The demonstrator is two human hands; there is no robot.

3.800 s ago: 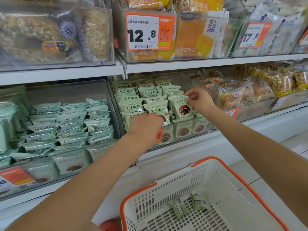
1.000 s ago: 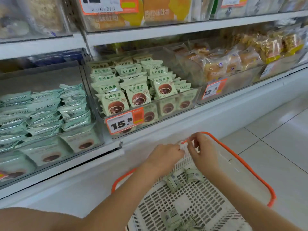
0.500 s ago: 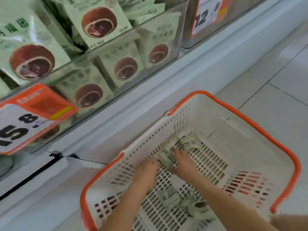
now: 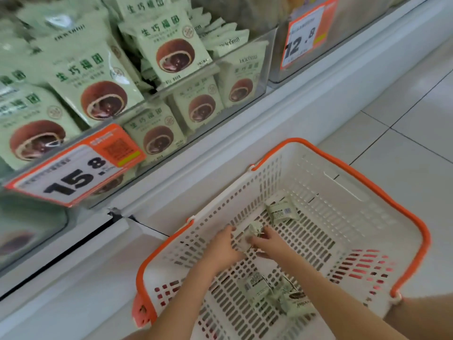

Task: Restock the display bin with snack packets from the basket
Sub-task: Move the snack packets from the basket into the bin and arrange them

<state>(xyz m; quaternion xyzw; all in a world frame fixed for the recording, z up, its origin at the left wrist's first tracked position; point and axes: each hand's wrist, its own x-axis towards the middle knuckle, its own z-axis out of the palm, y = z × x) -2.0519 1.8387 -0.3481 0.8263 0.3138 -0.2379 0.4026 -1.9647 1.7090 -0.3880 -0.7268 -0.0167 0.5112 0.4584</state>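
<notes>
Inside the basket [image 4: 414, 224], near its shelf-side wall, the left hand [image 4: 221, 246] and right hand [image 4: 268, 242] both grasp one green snack packet [image 4: 251, 233]. It looks light, soft and crinkly, best pinched at a sealed edge. The display bin [image 4: 266, 69] sits above the basket.

The orange price tag [image 4: 76, 165] on the bin [image 4: 259, 69] front reads "15.8". Right of it, a second tag [image 4: 306, 35] reads "12.8". Packets [image 4: 169, 42] behind it read "生巧福团".
</notes>
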